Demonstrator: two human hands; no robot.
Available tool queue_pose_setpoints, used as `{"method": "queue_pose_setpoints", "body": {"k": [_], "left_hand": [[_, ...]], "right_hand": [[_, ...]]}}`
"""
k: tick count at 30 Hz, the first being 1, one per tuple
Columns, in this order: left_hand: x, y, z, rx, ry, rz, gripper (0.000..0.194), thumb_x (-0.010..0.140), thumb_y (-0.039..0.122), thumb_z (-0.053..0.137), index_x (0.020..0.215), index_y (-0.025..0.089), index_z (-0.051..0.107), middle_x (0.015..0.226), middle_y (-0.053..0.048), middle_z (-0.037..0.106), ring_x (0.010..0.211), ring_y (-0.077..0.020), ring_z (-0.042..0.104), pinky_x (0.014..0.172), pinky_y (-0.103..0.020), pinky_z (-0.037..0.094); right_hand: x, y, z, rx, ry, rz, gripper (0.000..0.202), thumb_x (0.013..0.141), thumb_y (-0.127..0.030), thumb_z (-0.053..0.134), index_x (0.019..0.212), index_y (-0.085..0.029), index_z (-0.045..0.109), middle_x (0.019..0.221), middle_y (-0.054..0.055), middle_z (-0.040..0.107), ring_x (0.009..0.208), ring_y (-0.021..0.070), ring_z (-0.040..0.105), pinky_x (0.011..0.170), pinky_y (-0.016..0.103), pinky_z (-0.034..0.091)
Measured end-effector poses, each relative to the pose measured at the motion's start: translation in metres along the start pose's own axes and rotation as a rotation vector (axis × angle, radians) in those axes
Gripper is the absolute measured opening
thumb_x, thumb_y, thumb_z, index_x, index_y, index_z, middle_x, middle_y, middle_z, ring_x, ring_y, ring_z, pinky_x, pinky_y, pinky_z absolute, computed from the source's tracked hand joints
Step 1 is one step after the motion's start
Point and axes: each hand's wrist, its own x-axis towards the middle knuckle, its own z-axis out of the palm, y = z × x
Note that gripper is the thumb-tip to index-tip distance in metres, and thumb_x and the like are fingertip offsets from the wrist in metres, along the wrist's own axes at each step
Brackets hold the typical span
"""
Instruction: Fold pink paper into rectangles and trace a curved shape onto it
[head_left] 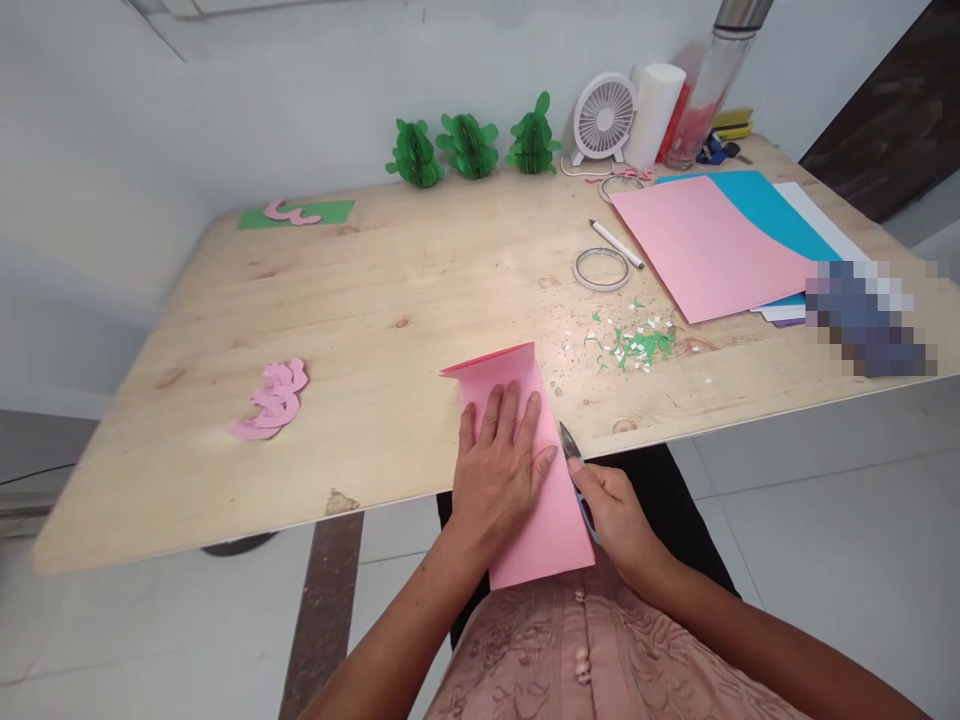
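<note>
My left hand [499, 455] lies flat with its fingers stretched out on a folded sheet of pink paper [559, 520]. The paper reaches over the table's front edge toward my body, and its far end stands up in a fold. My right hand [619, 515] is wrapped round a pair of scissors [570, 445] at the paper's right side. The scissors' blades point away from me, close along the paper's right edge; whether they touch it I cannot tell. Part of the handles is hidden by my right hand.
Curly pink paper cut-outs [277, 400] lie at left. Green paper scraps [641, 345], a tape roll [601, 269] and a pen [616, 244] lie right of centre. Coloured sheets [712, 250] are stacked at right. Green paper turtles [469, 147] and a small fan [604, 117] stand along the wall.
</note>
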Motion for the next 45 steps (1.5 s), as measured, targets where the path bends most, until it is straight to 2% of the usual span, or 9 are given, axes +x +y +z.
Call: {"method": "queue_pose_setpoints", "body": {"k": [6, 11, 16, 22, 29, 35, 40, 45], "left_hand": [[-0.013, 0.009, -0.010, -0.019, 0.004, 0.020, 0.052, 0.095, 0.041, 0.032, 0.139, 0.014, 0.042, 0.146, -0.015, 0.041, 0.133, -0.0327, 0.037, 0.105, -0.052, 0.029], [-0.001, 0.006, -0.015, -0.002, 0.027, -0.063, 0.048, 0.095, 0.030, 0.034, 0.137, 0.010, 0.045, 0.137, -0.016, 0.051, 0.116, -0.0326, 0.052, 0.092, -0.047, 0.041], [0.009, -0.002, -0.001, 0.038, 0.020, -0.024, 0.051, 0.096, 0.036, 0.034, 0.139, 0.011, 0.042, 0.144, -0.017, 0.042, 0.134, -0.0338, 0.035, 0.107, -0.052, 0.027], [0.004, -0.002, 0.004, 0.039, -0.013, -0.016, 0.053, 0.097, 0.038, 0.031, 0.143, 0.013, 0.035, 0.149, -0.016, 0.035, 0.139, -0.0315, 0.028, 0.110, -0.052, 0.022], [0.005, -0.002, 0.004, 0.017, 0.003, -0.026, 0.053, 0.096, 0.039, 0.033, 0.144, 0.015, 0.034, 0.149, -0.015, 0.035, 0.140, -0.0305, 0.026, 0.111, -0.052, 0.021], [0.004, -0.002, 0.004, 0.007, 0.019, -0.022, 0.053, 0.096, 0.039, 0.033, 0.143, 0.015, 0.036, 0.148, -0.015, 0.036, 0.140, -0.0305, 0.027, 0.111, -0.053, 0.022], [0.005, -0.002, 0.001, 0.009, 0.004, -0.028, 0.052, 0.096, 0.039, 0.033, 0.143, 0.015, 0.036, 0.148, -0.014, 0.036, 0.139, -0.0308, 0.029, 0.111, -0.053, 0.023], [0.006, -0.001, -0.001, 0.006, -0.005, -0.038, 0.052, 0.096, 0.039, 0.034, 0.142, 0.015, 0.037, 0.148, -0.014, 0.037, 0.138, -0.0311, 0.030, 0.110, -0.053, 0.024]], "right_hand": [[-0.013, 0.002, -0.004, 0.000, -0.037, 0.028, 0.051, 0.080, -0.064, 0.048, 0.056, -0.019, 0.044, 0.055, -0.003, 0.037, 0.054, 0.0104, 0.029, 0.050, 0.025, 0.026], [-0.020, 0.010, -0.006, -0.002, -0.036, 0.027, 0.052, 0.080, -0.065, 0.048, 0.056, -0.019, 0.044, 0.054, -0.003, 0.036, 0.055, 0.0110, 0.031, 0.051, 0.025, 0.028], [-0.018, 0.012, -0.004, -0.002, -0.047, 0.040, 0.050, 0.082, -0.063, 0.045, 0.058, -0.019, 0.042, 0.056, -0.003, 0.034, 0.055, 0.0102, 0.027, 0.051, 0.026, 0.024], [-0.013, 0.007, 0.000, 0.015, -0.030, 0.017, 0.051, 0.080, -0.065, 0.046, 0.056, -0.020, 0.038, 0.056, -0.004, 0.032, 0.054, 0.0097, 0.026, 0.050, 0.026, 0.022], [-0.014, 0.006, -0.004, 0.025, -0.009, 0.040, 0.053, 0.082, -0.064, 0.046, 0.054, -0.020, 0.041, 0.047, -0.004, 0.038, 0.046, 0.0092, 0.032, 0.046, 0.025, 0.024], [-0.007, 0.001, -0.002, 0.046, 0.025, -0.018, 0.052, 0.079, -0.063, 0.051, 0.053, -0.020, 0.039, 0.049, -0.005, 0.038, 0.048, 0.0087, 0.030, 0.046, 0.024, 0.025], [-0.002, -0.006, -0.004, 0.048, 0.064, 0.041, 0.053, 0.078, -0.066, 0.050, 0.056, -0.018, 0.050, 0.047, -0.002, 0.048, 0.040, 0.0085, 0.037, 0.041, 0.023, 0.025], [-0.003, -0.005, -0.004, 0.026, 0.065, 0.029, 0.055, 0.079, -0.066, 0.049, 0.051, -0.018, 0.048, 0.040, -0.004, 0.041, 0.038, 0.0081, 0.034, 0.041, 0.023, 0.024]]}}
